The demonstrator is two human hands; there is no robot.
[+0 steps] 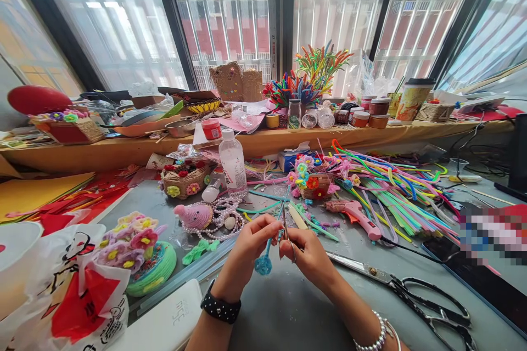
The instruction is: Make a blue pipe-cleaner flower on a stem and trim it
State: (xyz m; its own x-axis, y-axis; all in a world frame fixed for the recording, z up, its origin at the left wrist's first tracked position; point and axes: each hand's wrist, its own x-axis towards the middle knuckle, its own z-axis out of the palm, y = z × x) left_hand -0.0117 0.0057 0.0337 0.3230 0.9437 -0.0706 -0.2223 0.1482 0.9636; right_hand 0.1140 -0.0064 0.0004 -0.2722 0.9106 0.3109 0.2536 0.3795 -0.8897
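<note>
Head view: left hand, nearer one, pinches stem just above blue flower; stem runs up and away from flower. Right hand, right of flower, grips small scissors, blades beside stem.

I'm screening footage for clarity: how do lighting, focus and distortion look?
In the head view, the windows are bright, washed out in places; outer window frames slant, suggesting wide-angle stretch; the left hand, right hand and blue flower look fairly sharp; a pixelated patch hides detail at right.
</note>
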